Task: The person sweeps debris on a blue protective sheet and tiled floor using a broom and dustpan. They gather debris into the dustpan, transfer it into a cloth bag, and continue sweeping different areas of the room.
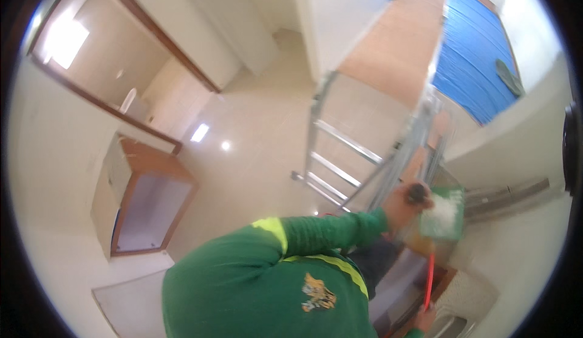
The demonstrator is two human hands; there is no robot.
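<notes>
My left hand (403,205) is closed around a dark, round-ended handle (417,193). Directly beyond the fingers is a green rectangular plate (455,222) with a patch of white, putty-like material (441,212). Blur hides whether handle and plate are one tool. Low at the right, my right hand (426,318) grips a narrow red tool (429,276), which points up toward the plate. The tool's exact kind cannot be told. Both hands are close to the pale wall (514,247).
An aluminium work platform (339,142) with rungs and a wooden deck (396,42) stands ahead. Blue sheeting (473,55) lies beyond it. A dark horizontal strip (510,199) runs along the wall. A brown-framed box (155,197) and a doorway (150,33) are at the left.
</notes>
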